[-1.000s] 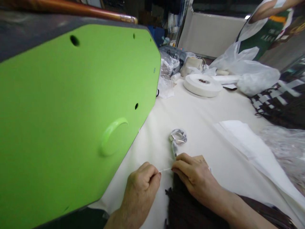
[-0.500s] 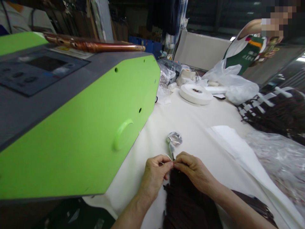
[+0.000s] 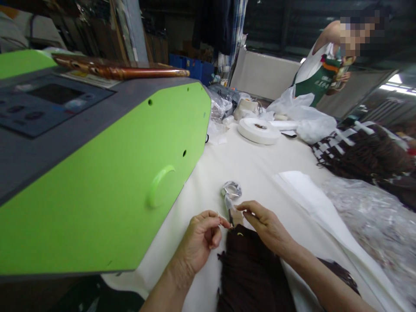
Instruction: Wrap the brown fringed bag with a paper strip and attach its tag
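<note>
Dark brown gathered fabric (image 3: 255, 273) lies on the white table in front of me, with a small yellowish mark near its top edge. My left hand (image 3: 203, 240) is closed at the fabric's upper left corner, its fingertips touching there; what they pinch is too small to make out. Over the top edge, my right hand (image 3: 264, 223) has its index finger and thumb apart, close to a small tan piece (image 3: 238, 216). Just beyond my fingers lies what looks like scissors (image 3: 231, 190), with ring handles wrapped in clear plastic.
A green and grey machine (image 3: 107, 186) fills the left side, a brown phone-like case (image 3: 123, 71) on top. Farther back are a white tape roll (image 3: 259, 138) and plastic bags (image 3: 316, 129). Brown bundles (image 3: 364, 149) and clear plastic (image 3: 373, 225) lie right. A person (image 3: 320, 78) stands behind.
My hands were pinched together at the fabric's edge; now they are apart. The right hand has moved up towards the scissors and its fingers have loosened. The view has shifted slightly.
</note>
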Action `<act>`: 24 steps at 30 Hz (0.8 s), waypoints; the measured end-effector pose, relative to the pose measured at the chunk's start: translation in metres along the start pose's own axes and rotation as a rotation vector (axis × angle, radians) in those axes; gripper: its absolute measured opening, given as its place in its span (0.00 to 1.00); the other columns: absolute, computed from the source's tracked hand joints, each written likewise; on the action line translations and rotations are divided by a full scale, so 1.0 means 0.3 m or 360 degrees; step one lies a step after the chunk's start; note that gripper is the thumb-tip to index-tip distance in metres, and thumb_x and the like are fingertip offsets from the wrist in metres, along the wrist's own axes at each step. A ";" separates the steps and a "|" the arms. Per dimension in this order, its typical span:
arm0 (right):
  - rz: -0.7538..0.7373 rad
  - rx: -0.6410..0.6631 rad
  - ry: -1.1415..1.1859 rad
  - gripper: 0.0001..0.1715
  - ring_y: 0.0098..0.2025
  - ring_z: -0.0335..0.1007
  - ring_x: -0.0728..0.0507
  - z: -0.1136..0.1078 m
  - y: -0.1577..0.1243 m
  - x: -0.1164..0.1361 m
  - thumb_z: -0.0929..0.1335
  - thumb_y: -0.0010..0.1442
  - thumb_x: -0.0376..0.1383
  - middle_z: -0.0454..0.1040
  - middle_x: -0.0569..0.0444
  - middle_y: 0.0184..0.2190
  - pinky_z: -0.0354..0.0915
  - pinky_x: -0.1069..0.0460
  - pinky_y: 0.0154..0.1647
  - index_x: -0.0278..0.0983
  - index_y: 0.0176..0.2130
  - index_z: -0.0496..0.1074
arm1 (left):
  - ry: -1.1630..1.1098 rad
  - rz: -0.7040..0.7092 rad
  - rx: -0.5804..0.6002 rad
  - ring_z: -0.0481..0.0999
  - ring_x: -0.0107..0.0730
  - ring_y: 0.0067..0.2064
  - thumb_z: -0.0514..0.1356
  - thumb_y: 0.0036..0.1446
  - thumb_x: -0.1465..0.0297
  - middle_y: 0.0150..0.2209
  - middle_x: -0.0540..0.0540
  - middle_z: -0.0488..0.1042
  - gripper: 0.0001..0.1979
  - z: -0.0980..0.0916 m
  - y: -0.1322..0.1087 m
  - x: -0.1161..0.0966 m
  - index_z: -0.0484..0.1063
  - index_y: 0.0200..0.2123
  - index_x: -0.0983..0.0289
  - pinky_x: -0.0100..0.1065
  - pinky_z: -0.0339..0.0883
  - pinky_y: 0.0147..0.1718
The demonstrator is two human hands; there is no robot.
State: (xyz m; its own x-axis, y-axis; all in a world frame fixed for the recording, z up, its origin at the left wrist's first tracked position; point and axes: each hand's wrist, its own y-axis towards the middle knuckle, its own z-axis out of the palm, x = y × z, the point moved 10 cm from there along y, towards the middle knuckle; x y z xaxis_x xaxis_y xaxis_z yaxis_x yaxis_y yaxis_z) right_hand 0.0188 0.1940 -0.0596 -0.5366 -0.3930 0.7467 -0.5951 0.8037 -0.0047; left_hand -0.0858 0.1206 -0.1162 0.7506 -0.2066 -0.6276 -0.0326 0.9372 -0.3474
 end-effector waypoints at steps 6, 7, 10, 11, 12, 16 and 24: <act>-0.0128 0.0481 -0.0291 0.38 0.55 0.60 0.41 0.042 -0.009 -0.046 0.59 0.41 0.20 0.69 0.50 0.52 0.56 0.43 0.57 0.39 0.50 0.69 | -0.0344 -0.0021 0.0039 0.58 0.13 0.14 0.68 0.36 0.71 0.23 0.49 0.71 0.11 -0.020 0.000 -0.004 0.72 0.26 0.67 0.21 0.43 0.13; -0.0185 0.0518 -0.0364 0.40 0.56 0.59 0.41 0.050 -0.011 -0.038 0.59 0.41 0.19 0.67 0.49 0.54 0.55 0.42 0.57 0.40 0.52 0.68 | -0.0358 -0.0024 0.0042 0.58 0.13 0.14 0.69 0.35 0.71 0.22 0.49 0.71 0.12 -0.022 0.000 -0.002 0.73 0.26 0.67 0.21 0.43 0.13; -0.0328 0.0614 -0.0604 0.42 0.57 0.57 0.40 0.079 -0.009 -0.007 0.58 0.45 0.18 0.63 0.47 0.56 0.57 0.41 0.55 0.43 0.56 0.64 | -0.0427 -0.0014 0.0038 0.59 0.13 0.14 0.70 0.34 0.72 0.23 0.49 0.71 0.12 -0.030 0.000 0.003 0.75 0.27 0.67 0.20 0.45 0.13; -0.0360 0.0654 -0.0675 0.42 0.57 0.56 0.39 0.089 -0.007 0.001 0.58 0.46 0.18 0.62 0.47 0.56 0.57 0.40 0.54 0.44 0.56 0.64 | -0.0450 -0.0008 0.0038 0.59 0.13 0.14 0.70 0.35 0.72 0.23 0.50 0.72 0.12 -0.032 0.000 0.004 0.75 0.27 0.67 0.20 0.45 0.13; -0.0385 0.0695 -0.0740 0.41 0.57 0.55 0.38 0.098 -0.005 0.007 0.58 0.46 0.18 0.61 0.47 0.57 0.58 0.40 0.53 0.45 0.56 0.64 | -0.0465 -0.0004 0.0040 0.59 0.13 0.15 0.70 0.35 0.73 0.23 0.50 0.72 0.12 -0.034 0.000 0.005 0.75 0.28 0.67 0.20 0.46 0.13; -0.0490 0.0803 -0.0962 0.41 0.57 0.54 0.37 0.113 0.004 0.025 0.61 0.47 0.22 0.56 0.49 0.60 0.56 0.40 0.52 0.48 0.58 0.60 | -0.0456 0.0003 0.0070 0.60 0.14 0.15 0.70 0.37 0.72 0.25 0.51 0.73 0.13 -0.034 0.004 0.005 0.75 0.29 0.67 0.20 0.47 0.14; -0.0882 0.0697 -0.1288 0.15 0.45 0.61 0.42 0.099 -0.015 0.121 0.61 0.60 0.29 0.70 0.48 0.42 0.55 0.46 0.45 0.38 0.46 0.67 | -0.0400 -0.0003 0.0127 0.60 0.14 0.16 0.69 0.38 0.71 0.25 0.51 0.72 0.12 -0.017 0.006 0.012 0.76 0.29 0.68 0.21 0.48 0.14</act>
State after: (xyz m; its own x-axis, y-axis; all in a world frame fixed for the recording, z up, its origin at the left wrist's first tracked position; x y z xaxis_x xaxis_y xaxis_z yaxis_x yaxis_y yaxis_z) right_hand -0.0158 0.1627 -0.0522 -0.2670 -0.9621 0.0561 -0.9537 0.2554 -0.1588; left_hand -0.0865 0.1199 -0.1228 0.8914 -0.1411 -0.4308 0.0133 0.9581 -0.2862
